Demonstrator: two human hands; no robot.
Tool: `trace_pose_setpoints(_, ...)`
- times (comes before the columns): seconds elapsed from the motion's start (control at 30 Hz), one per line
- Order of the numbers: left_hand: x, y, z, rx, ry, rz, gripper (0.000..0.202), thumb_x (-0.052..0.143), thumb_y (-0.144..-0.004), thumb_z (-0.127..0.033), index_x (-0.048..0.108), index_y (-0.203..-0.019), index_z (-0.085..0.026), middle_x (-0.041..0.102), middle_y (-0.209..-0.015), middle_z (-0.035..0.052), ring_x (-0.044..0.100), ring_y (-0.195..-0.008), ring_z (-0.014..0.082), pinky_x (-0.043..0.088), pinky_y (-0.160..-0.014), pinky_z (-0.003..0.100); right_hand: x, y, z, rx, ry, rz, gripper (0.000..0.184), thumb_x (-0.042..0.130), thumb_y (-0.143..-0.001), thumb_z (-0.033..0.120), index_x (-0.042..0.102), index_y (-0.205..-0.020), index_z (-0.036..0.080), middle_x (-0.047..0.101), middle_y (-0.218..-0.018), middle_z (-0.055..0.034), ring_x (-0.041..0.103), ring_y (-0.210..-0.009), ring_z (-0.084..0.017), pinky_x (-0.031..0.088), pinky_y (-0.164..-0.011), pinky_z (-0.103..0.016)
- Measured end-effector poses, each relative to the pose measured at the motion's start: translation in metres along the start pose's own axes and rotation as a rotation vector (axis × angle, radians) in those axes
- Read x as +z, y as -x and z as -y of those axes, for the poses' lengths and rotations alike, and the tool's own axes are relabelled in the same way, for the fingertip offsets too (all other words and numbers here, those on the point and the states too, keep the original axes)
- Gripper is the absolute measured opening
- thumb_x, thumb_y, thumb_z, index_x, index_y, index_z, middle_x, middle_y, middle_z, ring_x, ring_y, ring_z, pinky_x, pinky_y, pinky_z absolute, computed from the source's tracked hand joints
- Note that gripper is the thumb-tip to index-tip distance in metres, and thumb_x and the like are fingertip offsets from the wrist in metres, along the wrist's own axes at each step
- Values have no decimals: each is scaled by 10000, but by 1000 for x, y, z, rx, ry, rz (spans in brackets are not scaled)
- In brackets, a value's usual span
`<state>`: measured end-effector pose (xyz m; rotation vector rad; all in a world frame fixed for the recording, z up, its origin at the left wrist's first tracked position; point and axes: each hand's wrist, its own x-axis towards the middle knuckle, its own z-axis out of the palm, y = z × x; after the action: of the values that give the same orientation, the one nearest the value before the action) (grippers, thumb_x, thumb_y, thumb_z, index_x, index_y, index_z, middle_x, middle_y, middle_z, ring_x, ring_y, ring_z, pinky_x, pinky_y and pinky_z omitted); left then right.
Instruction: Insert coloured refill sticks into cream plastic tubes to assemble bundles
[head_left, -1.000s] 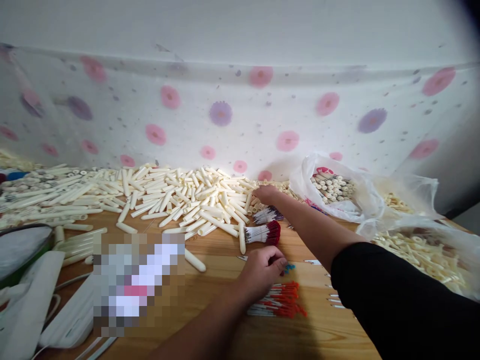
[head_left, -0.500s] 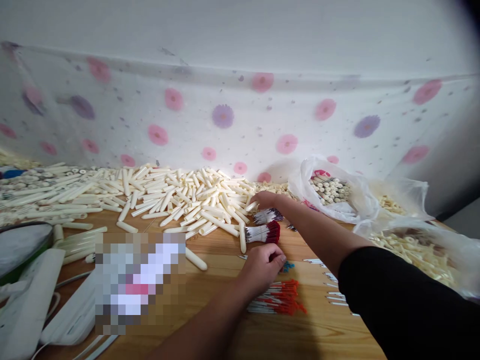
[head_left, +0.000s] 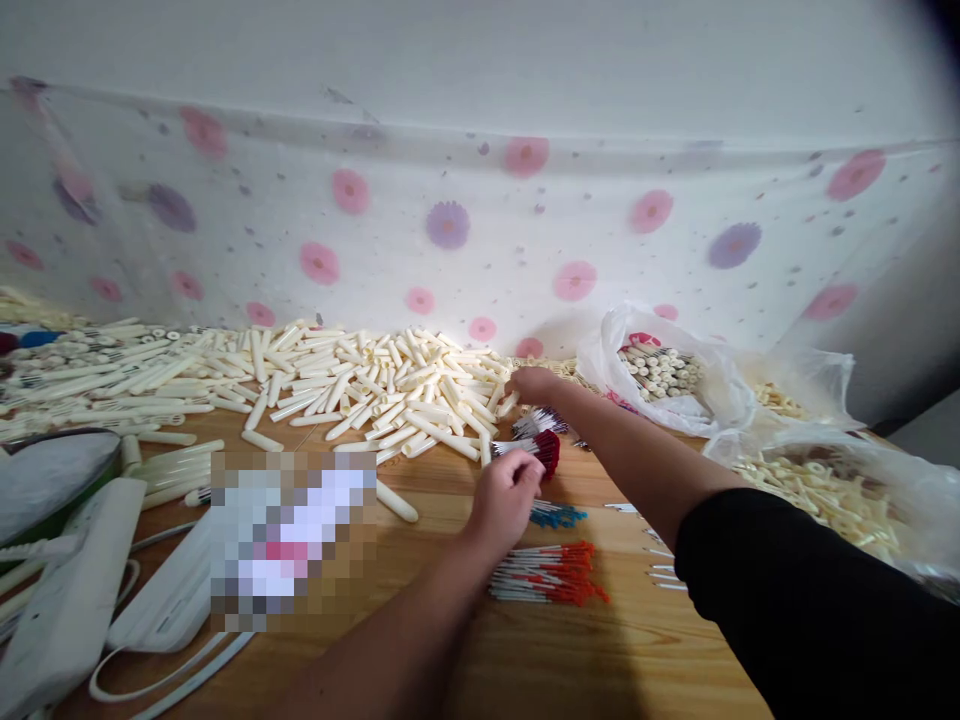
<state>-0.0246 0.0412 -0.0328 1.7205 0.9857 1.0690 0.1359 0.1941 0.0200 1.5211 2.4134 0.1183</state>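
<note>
My left hand [head_left: 504,497] is curled, its fingertips closed on the near end of a dark red-tipped bundle of thin refills [head_left: 541,451] on the wooden table [head_left: 442,490]. My right hand [head_left: 531,383] reaches further back, fingers bent down into the right edge of a heap of cream plastic tubes [head_left: 390,385]; what it grips is hidden. A darker-tipped bundle [head_left: 541,420] lies between the two hands. A blue-tipped bundle [head_left: 556,515] and an orange-tipped bundle [head_left: 551,587] lie just right of my left wrist.
A clear plastic bag [head_left: 600,365] holding cream tubes sits at the back right, with a second bag [head_left: 847,480] of cream parts beside it. White items and a cord [head_left: 75,600] lie at the near left. A flowered sheet [head_left: 450,225] hangs behind.
My left hand has moved away from the blue-tipped bundle, up to the dark red-tipped bundle. My right hand has stayed at the edge of the tube heap.
</note>
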Motion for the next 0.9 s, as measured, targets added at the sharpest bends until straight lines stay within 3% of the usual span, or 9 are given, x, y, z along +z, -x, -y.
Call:
trace_pose_setpoints(0.07, -8, -5, 2, 20, -14, -274, 216, 446, -865, -341, 570, -810, -173, 578, -685, -3, 540, -652, 134, 419, -623, 231, -14, 20, 3, -3, 27, -92, 257, 528, -890, 277, 584, -1099, 139, 599, -1110, -114, 571, -1006, -225, 477, -836, -403)
trace_pose_setpoints(0.13, -15, -9, 3, 63, -119, -417, 206, 470, -859, -357, 553, -900, -173, 596, -823, 32, 552, -728, 149, 430, -676, 251, -22, 49, 15, -51, 43, -160, 206, 536, -848, 214, 620, -1015, 127, 627, -1033, -140, 560, -1005, -256, 451, -810, -376)
trace_pose_setpoints(0.2, -16, -10, 0, 91, -262, -318, 237, 503, -845, -375, 535, -972, -178, 601, -871, 47, 559, -744, 164, 424, -676, 267, -21, 83, 34, -125, 48, -197, 197, 545, -820, 226, 629, -973, 136, 643, -972, -127, 560, -969, -251, 433, -774, -345)
trace_pose_setpoints(0.3, -7, -1, -10, 89, -390, 22, 230, 517, -844, -378, 524, -971, -186, 606, -740, 18, 556, -662, 172, 382, -592, 258, -6, 129, 63, -182, 37, -273, 181, 513, -838, 255, 630, -918, 142, 651, -866, -110, 567, -849, -223, 408, -716, -320)
trace_pose_setpoints(0.43, 7, 14, -20, 157, -390, 272, 135, 536, -839, -322, 558, -835, -190, 620, -722, 6, 542, -650, 151, 362, -580, 240, 21, 172, 73, -67, -42, -430, 124, 569, -805, 264, 616, -814, 149, 627, -836, -98, 542, -822, -209, 396, -692, -299)
trace_pose_setpoints(0.53, 11, 17, -19, 165, -345, 349, 149, 544, -834, -335, 594, -863, -197, 619, -732, 1, 528, -652, 140, 377, -584, 232, 40, 194, 59, 90, -179, -554, 91, 585, -787, 225, 619, -826, 150, 612, -908, -97, 543, -844, -201, 411, -685, -289)
trace_pose_setpoints(0.63, 11, 16, -13, 71, -213, 410, 205, 494, -864, -381, 568, -897, -193, 607, -748, 4, 521, -632, 129, 406, -569, 226, 58, 210, 44, 216, -510, -684, 97, 600, -794, 218, 634, -845, 144, 626, -853, -70, 561, -721, -154, 434, -637, -267)
trace_pose_setpoints(0.77, 10, 14, -10, 10, -37, 487, 225, 444, -892, -400, 502, -907, -184, 595, -794, 13, 534, -656, 123, 449, -608, 232, 71, 221, 40, 65, -984, -789, 236, 594, -837, 344, 653, -972, 160, 674, -851, -56, 600, -727, -143, 477, -634, -250)
trace_pose_setpoints(0.9, 10, 15, -13, 28, -27, 500, 215, 433, -899, -390, 487, -921, -183, 561, -790, 9, 527, -681, 126, 449, -642, 241, 71, 225, 47, -77, -1081, -788, 366, 549, -879, 315, 553, -1234, 222, 649, -1130, -81, 615, -954, -165, 499, -787, -292)
